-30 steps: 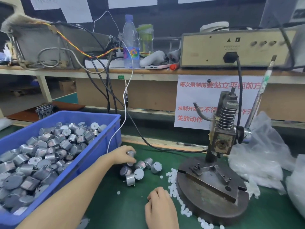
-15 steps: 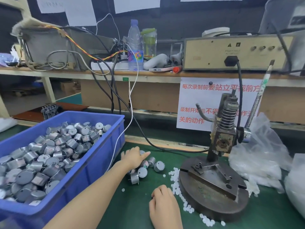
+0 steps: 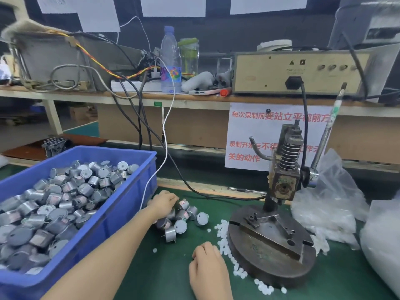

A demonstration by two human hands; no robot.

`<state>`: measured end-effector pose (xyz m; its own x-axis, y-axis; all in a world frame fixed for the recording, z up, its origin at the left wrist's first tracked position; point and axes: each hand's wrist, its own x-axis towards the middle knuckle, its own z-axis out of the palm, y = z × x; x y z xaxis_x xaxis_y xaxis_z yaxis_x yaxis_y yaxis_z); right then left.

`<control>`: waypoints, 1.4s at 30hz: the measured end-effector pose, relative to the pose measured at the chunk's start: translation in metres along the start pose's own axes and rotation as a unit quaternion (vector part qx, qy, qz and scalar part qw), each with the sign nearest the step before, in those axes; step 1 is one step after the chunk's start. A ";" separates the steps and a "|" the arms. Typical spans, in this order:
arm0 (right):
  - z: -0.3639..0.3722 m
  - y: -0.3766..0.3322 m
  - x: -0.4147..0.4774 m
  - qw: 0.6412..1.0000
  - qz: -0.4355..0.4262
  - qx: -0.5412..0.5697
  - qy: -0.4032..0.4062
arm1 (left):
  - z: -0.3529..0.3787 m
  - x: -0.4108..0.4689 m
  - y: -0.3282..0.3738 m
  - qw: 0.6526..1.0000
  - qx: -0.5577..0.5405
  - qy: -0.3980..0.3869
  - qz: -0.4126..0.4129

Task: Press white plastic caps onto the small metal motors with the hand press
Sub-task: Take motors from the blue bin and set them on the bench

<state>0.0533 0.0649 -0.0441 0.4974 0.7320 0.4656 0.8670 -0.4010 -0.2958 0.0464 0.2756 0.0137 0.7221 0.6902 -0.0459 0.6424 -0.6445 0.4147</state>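
A small pile of silver metal motors (image 3: 180,220) lies on the green mat next to the blue bin. My left hand (image 3: 163,204) lies on the back of this pile, its fingers curled down round a motor. White plastic caps (image 3: 224,234) are strewn along the left rim of the hand press's round base (image 3: 259,264). My right hand (image 3: 207,270) rests on the mat beside the caps with its fingers curled under; what they hold is hidden. The hand press (image 3: 282,182) stands upright with its spring and lever, and nothing sits on its fixture (image 3: 269,229).
The blue bin (image 3: 129,204) full of motors fills the left side. Clear plastic bags (image 3: 331,204) lie right of the press. A white cable (image 3: 166,135) and black cables hang from the shelf, where bottles and a beige control box (image 3: 298,72) stand.
My left hand has moved from the bin's edge down onto the pile of motors. My right hand has stayed by the caps. The camera has shifted slightly.
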 end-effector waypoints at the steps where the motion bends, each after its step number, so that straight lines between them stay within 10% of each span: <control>1: 0.000 0.000 0.000 1.000 0.000 0.014 0.002 | -0.009 -0.004 0.004 1.000 -0.025 0.009 0.011; 8: -0.001 0.010 -0.003 0.997 0.011 0.040 -0.070 | -0.106 -0.041 0.035 0.972 -0.187 0.122 0.071; 12: -0.001 0.009 -0.005 0.997 0.012 0.030 -0.073 | -0.146 -0.060 0.008 0.974 -0.083 0.207 0.040; 20: 0.001 0.009 -0.005 0.996 0.015 0.035 -0.079 | -0.123 -0.083 -0.114 0.946 0.226 -0.116 -0.202; 42: 0.001 0.010 -0.004 0.996 0.024 0.037 -0.082 | -0.117 -0.104 -0.106 0.901 0.320 -0.069 -0.285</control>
<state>0.0600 0.0578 -0.0497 0.5215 0.7957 0.3081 0.8346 -0.4004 -0.3784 -0.1272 0.3104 0.0806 0.2243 0.9501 -0.2167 0.9033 -0.2861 -0.3196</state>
